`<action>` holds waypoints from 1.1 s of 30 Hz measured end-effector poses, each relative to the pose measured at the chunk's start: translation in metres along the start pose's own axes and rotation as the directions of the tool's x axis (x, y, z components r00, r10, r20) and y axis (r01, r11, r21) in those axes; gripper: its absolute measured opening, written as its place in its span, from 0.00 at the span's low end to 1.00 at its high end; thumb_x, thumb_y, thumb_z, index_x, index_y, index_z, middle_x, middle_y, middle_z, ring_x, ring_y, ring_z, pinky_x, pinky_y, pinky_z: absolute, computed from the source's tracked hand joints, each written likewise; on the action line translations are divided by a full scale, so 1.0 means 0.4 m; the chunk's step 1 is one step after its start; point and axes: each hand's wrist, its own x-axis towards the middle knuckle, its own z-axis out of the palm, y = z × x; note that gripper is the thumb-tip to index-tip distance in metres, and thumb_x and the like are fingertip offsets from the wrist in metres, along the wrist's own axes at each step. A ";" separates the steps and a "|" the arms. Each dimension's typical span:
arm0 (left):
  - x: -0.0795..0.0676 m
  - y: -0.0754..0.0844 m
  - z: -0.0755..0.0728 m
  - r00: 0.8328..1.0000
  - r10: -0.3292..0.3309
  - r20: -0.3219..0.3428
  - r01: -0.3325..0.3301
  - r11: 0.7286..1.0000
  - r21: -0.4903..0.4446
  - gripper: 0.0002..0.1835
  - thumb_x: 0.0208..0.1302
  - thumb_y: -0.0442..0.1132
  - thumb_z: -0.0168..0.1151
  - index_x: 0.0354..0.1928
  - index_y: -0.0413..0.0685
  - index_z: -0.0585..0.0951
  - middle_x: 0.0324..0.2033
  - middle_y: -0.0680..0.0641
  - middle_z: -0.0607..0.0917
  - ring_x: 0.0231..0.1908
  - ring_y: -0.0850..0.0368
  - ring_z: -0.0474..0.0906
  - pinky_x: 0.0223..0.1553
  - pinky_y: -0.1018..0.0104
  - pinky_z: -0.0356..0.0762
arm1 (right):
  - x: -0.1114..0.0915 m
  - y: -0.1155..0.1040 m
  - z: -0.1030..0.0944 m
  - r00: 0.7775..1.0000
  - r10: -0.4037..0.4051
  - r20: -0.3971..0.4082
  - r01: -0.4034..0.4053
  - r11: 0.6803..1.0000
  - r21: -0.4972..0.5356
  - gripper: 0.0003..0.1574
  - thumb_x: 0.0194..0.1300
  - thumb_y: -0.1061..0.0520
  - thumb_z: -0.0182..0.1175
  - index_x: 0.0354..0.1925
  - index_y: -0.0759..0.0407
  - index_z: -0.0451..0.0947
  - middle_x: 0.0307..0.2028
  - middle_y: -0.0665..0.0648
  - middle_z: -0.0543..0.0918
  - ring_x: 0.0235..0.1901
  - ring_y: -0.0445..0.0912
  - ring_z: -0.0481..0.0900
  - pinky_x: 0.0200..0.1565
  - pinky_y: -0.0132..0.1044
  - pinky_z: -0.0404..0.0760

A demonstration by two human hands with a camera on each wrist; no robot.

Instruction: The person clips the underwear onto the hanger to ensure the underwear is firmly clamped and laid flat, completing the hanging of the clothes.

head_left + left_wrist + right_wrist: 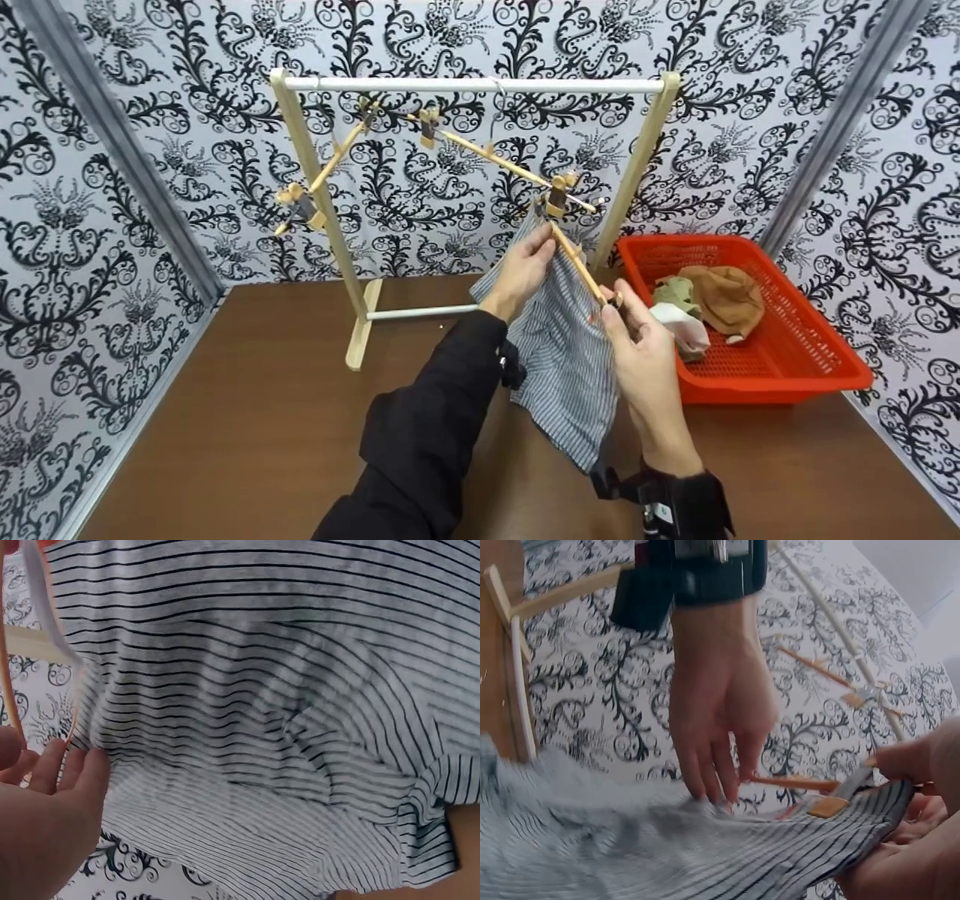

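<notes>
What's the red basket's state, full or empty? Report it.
Neither: the red basket holds brown, green and white cloths, while part of its floor shows bare.

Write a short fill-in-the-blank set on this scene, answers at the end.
1. The garment at the hanger held by the left hand and right hand has a ____ pattern.
2. The number of other hangers hooked on the rack's top bar is ____.
3. The colour of the basket is ____.
4. In the head view, the basket sits on the picture's ____ side.

Missing words: striped; two; red; right
</notes>
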 end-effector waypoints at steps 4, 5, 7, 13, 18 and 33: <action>0.018 0.021 0.020 0.999 0.053 0.011 -0.054 0.997 0.047 0.24 0.77 0.32 0.51 0.73 0.40 0.68 0.68 0.42 0.75 0.67 0.55 0.70 0.67 0.72 0.63 | 0.008 -0.021 0.016 1.000 -0.015 -0.019 0.016 0.996 0.084 0.34 0.77 0.63 0.53 0.75 0.71 0.55 0.69 0.66 0.71 0.70 0.50 0.67 0.67 0.34 0.66; 0.023 0.027 0.023 0.999 0.052 0.010 -0.052 0.997 0.063 0.23 0.77 0.33 0.52 0.72 0.40 0.70 0.65 0.43 0.78 0.64 0.55 0.73 0.65 0.70 0.66 | 0.011 -0.027 0.018 1.000 -0.017 -0.021 0.020 0.994 0.106 0.35 0.77 0.63 0.52 0.75 0.71 0.55 0.69 0.66 0.70 0.70 0.50 0.67 0.68 0.34 0.66; 0.034 0.040 0.027 0.999 0.052 0.010 -0.053 0.994 0.090 0.20 0.78 0.36 0.53 0.67 0.40 0.75 0.59 0.44 0.82 0.58 0.55 0.77 0.62 0.66 0.70 | 0.016 -0.039 0.018 0.999 -0.022 -0.026 0.026 0.988 0.152 0.35 0.77 0.64 0.52 0.75 0.71 0.54 0.70 0.66 0.69 0.71 0.50 0.67 0.68 0.34 0.65; 0.070 0.070 0.027 0.994 0.108 0.019 -0.109 0.987 0.115 0.16 0.77 0.41 0.55 0.61 0.45 0.80 0.54 0.47 0.83 0.56 0.56 0.75 0.64 0.56 0.68 | 0.037 -0.079 0.008 0.998 -0.026 -0.053 0.039 0.969 0.242 0.34 0.78 0.63 0.50 0.76 0.68 0.54 0.71 0.66 0.67 0.70 0.50 0.67 0.67 0.34 0.67; 0.090 0.086 0.057 0.992 0.121 0.045 -0.124 0.990 0.072 0.22 0.76 0.45 0.56 0.69 0.59 0.76 0.67 0.50 0.77 0.67 0.57 0.69 0.70 0.55 0.61 | 0.064 -0.106 0.005 0.993 -0.061 -0.097 0.086 0.957 0.276 0.33 0.77 0.65 0.51 0.75 0.69 0.56 0.69 0.67 0.70 0.67 0.51 0.71 0.66 0.34 0.69; 0.152 0.139 0.119 0.880 0.438 0.182 -0.468 0.864 0.183 0.28 0.79 0.35 0.46 0.77 0.41 0.58 0.76 0.42 0.61 0.75 0.57 0.55 0.71 0.76 0.47 | 0.154 -0.221 -0.018 0.998 -0.020 -0.066 0.040 0.949 0.313 0.38 0.76 0.63 0.54 0.77 0.63 0.51 0.76 0.61 0.59 0.72 0.47 0.64 0.66 0.30 0.67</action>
